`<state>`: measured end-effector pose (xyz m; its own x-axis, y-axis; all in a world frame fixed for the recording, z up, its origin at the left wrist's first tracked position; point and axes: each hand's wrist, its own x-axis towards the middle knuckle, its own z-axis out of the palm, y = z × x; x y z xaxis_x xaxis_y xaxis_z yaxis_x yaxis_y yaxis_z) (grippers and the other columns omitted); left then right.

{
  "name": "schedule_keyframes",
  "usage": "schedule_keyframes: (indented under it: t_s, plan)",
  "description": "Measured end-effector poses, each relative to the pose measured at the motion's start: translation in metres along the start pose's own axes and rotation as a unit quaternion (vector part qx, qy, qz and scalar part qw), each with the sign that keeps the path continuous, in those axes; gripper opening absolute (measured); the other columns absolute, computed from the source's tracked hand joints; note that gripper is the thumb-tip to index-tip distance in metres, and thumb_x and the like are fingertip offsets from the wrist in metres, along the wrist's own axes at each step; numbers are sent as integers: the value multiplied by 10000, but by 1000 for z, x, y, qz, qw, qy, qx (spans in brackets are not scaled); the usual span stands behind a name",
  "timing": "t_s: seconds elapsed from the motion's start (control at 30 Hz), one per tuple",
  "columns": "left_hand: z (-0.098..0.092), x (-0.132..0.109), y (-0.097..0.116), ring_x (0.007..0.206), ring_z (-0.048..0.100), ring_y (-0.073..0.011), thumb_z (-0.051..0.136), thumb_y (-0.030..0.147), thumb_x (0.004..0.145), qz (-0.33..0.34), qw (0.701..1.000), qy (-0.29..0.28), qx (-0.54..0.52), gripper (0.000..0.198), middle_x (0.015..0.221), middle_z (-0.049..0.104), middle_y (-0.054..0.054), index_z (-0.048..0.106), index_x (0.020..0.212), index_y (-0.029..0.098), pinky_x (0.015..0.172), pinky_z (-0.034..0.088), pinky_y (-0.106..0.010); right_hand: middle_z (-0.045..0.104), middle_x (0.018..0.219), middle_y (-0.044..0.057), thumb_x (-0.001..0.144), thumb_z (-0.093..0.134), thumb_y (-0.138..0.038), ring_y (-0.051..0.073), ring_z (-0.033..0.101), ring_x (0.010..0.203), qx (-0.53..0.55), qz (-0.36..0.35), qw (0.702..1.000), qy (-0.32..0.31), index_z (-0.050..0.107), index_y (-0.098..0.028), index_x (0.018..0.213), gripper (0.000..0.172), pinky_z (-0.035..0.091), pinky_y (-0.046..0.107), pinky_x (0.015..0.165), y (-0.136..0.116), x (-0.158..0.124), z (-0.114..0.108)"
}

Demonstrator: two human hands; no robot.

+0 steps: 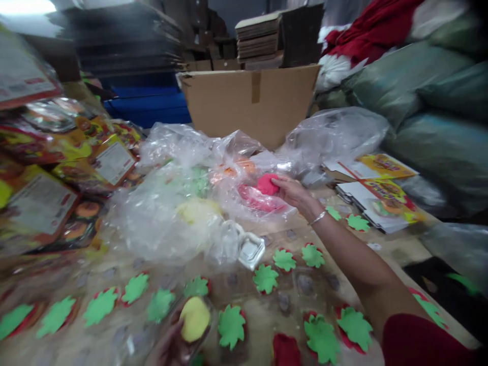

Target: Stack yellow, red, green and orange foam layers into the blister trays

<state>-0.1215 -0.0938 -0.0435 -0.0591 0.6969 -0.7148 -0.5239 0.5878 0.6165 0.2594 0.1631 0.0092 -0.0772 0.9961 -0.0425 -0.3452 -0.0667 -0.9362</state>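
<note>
My right hand [293,192] reaches forward into a clear plastic bag [244,168] and closes on a pink foam piece [267,184]. A thin bracelet sits on that wrist. My left hand [171,348] shows at the bottom edge, blurred, with its fingers against a yellow round piece [194,317] in a clear plastic tray [229,315]. Green leaf-shaped foam cutouts [266,278] on red discs lie in rows across the table in front of me.
More clear bags [168,213] of green and yellow pieces lie in the middle. Printed colourful cards [68,168] are piled at the left and others [381,195] at the right. An open cardboard box [251,99] stands behind. Grey-green sacks [430,101] fill the right.
</note>
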Motion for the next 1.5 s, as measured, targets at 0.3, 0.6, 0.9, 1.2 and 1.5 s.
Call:
schedule_keyframes:
  t_s: [0.3, 0.6, 0.9, 1.2, 1.5]
  plan:
    - [-20, -51, 17, 976, 667, -250, 536, 169, 889, 89, 982, -74, -152, 251, 1141, 684, -99, 650, 1112, 164, 840, 568, -494, 711, 1095, 74, 848, 633, -320, 205, 690, 943, -1, 235, 939, -251, 684, -218, 1050, 231, 592, 353, 797, 39, -86, 92]
    - [-60, -83, -16, 932, 682, -252, 437, 248, 954, 87, 982, -68, -153, 312, 1134, 685, -125, 618, 1186, 144, 725, 598, -420, 673, 1151, 92, 961, 466, -310, 196, 647, 1012, -166, 4, 845, -508, 631, -179, 1198, 317, 541, 388, 892, 90, -182, 222]
    - [-81, -109, -17, 654, 662, -131, 420, 220, 966, 127, 959, 20, -254, 260, 839, 718, -47, 656, 1044, 142, 658, 577, -287, 458, 1446, 146, 931, 429, -118, 241, 337, 1396, -376, -453, 587, -556, 464, -115, 1385, 455, 323, 462, 1142, 164, -241, 271]
    - [-110, -108, -17, 741, 665, -156, 571, 218, 886, 208, 952, 87, -208, 245, 985, 694, -76, 647, 1111, 160, 663, 578, -294, 610, 1029, 118, 927, 510, -249, 250, 519, 991, -418, -345, 711, -449, 686, -176, 975, 196, 452, 430, 893, 159, -229, 309]
    - [-134, -106, -16, 667, 642, -137, 614, 228, 855, 245, 931, 158, -218, 290, 942, 696, -54, 625, 1138, 165, 589, 551, -258, 584, 983, 108, 816, 638, -254, 264, 499, 974, -533, -282, 642, -475, 645, -171, 946, 154, 407, 394, 846, 180, -232, 366]
